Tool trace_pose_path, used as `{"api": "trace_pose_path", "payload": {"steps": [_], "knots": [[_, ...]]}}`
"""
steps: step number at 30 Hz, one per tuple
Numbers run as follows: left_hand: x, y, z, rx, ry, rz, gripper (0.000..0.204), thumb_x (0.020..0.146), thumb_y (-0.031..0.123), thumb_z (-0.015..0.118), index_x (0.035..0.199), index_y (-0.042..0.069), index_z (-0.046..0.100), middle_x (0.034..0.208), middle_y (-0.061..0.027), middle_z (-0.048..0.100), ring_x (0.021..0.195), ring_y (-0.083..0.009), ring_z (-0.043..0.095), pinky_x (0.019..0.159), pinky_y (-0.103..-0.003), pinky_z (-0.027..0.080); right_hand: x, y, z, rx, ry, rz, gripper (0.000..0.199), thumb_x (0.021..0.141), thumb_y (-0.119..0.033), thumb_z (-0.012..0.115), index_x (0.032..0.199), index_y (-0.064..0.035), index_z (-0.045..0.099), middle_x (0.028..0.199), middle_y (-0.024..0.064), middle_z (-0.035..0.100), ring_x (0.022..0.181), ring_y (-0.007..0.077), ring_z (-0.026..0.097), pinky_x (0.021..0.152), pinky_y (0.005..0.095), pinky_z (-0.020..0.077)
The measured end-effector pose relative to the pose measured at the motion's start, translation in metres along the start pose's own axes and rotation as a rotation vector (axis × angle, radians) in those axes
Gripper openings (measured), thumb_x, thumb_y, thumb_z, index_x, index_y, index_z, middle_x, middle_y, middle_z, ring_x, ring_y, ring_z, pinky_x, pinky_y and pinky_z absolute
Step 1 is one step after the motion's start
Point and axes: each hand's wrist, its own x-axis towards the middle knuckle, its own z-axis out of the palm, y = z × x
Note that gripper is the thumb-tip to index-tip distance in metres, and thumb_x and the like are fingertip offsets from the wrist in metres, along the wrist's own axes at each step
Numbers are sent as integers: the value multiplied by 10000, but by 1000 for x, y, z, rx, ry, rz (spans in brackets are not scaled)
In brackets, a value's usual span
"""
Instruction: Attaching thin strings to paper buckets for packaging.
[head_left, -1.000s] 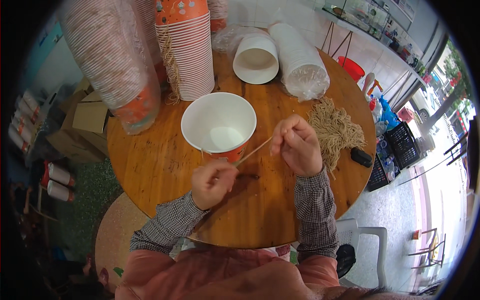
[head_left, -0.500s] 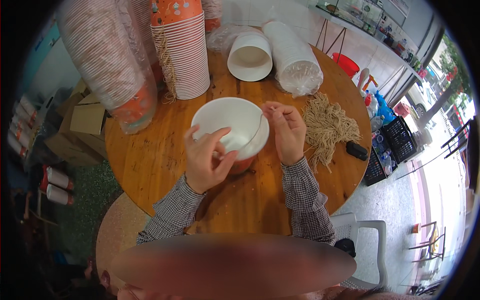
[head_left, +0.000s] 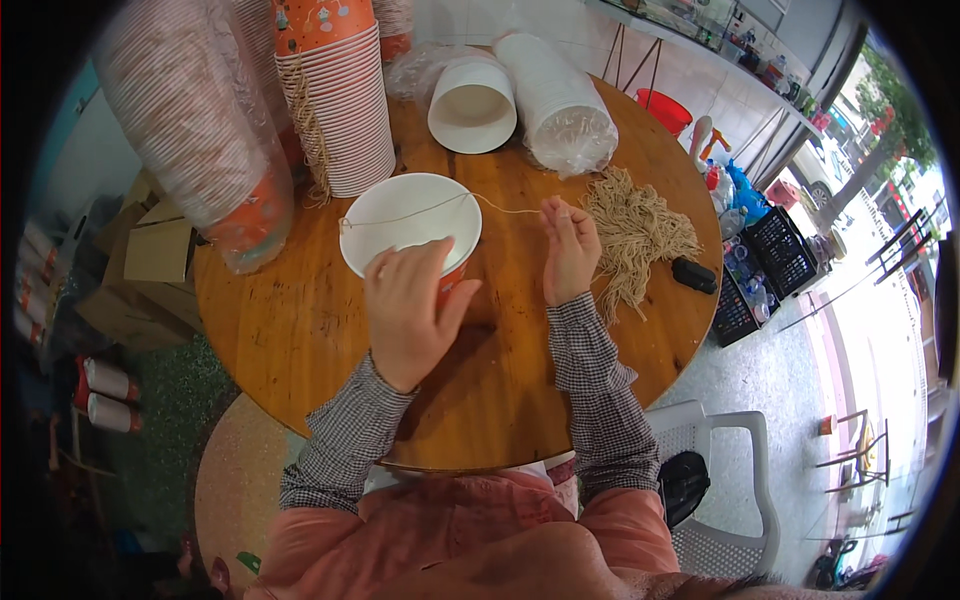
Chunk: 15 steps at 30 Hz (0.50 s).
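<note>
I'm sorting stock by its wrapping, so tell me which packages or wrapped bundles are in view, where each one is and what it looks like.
Clear plastic sleeve of stacked paper cups: far left of the table, tall, striped, orange base.
Plastic-wrapped white cup stack: lying on its side at the far edge, cylindrical.
Cardboard box: on the floor left of the table, brown, flaps open.
No screens or signs show clearly.

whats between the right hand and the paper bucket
In the head view, only a thin string running from the right hand to the paper bucket, over bare wooden table.
</note>
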Motion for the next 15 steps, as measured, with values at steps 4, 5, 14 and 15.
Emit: {"api": "trace_pose_path", "payload": {"steps": [4, 5, 14, 15], "knots": [[-15, -16, 16, 154, -183, -10, 210, 804, 137, 668, 993, 66, 608, 842, -38, 602, 864, -216, 573, 976, -433, 327, -27, 2, 19, -98, -135, -28, 127, 948, -91, 541, 1006, 21, 559, 1093, 119, 615, 1005, 188, 608, 874, 296, 509], [-13, -24, 15, 145, -187, -7, 210, 804, 137, 668, 993, 66, 608, 842, -38, 602, 864, -216, 573, 976, -433, 327, -32, -1, 20, -104, -126, -31, 127, 948, -91, 541, 1006, 21, 559, 1093, 119, 615, 1005, 188, 608, 874, 296, 509], [-7, -56, 8, 139, 69, 37, 259, 792, 88, 601, 1049, 78, 628, 1024, -51, 599, 1011, -230, 553, 999, -441, 298, -45, -18, 29, -432, -211, -125, 75, 920, -35, 556, 965, 22, 574, 990, 85, 632, 836, 113, 618, 717, 239, 522], [-10, -52, 12, 118, 23, 30, 257, 824, 90, 587, 1079, 71, 618, 1038, -57, 601, 1026, -226, 551, 997, -427, 301, -47, -19, 31, -442, -234, -85, 77, 918, -43, 564, 961, 20, 578, 954, 72, 632, 803, 105, 616, 691, 232, 520]]}}
